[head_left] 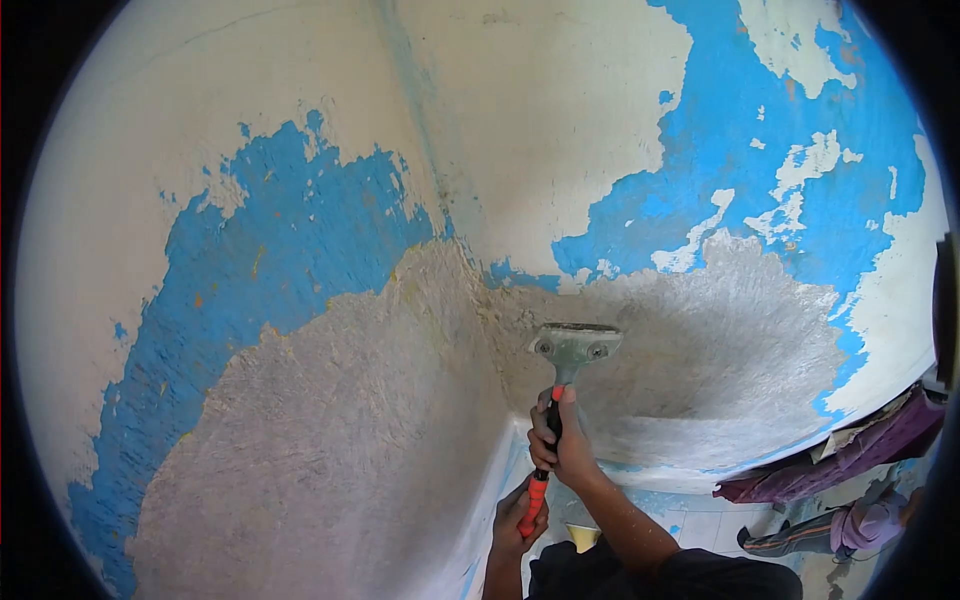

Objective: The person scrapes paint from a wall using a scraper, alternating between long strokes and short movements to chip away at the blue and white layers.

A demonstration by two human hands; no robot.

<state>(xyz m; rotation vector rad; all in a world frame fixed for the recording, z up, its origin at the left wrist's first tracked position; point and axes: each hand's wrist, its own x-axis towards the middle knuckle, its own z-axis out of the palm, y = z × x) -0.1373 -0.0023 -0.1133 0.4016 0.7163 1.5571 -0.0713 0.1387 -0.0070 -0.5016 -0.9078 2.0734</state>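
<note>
Both my hands grip one long-handled scraper (575, 348) with a wide metal head, two screws and a black and red handle. My right hand (562, 440) wraps round the black upper part of the handle, just below the head. Lower down, my left hand (520, 515) closes round the red grip (535, 500). The blade edge points up and overlaps the bare grey patch of the right wall (720, 330), close to the corner. Blue paint (650, 215) with ragged edges borders this patch above, and cream paint lies over it.
The left wall (330, 430) has a large bare grey area under a blue band (270, 220). At lower right, a purple cloth (850, 455) hangs near the wall, and another person (860, 525) is on the tiled floor (700, 528). A yellowish object (582, 537) sits below my arms.
</note>
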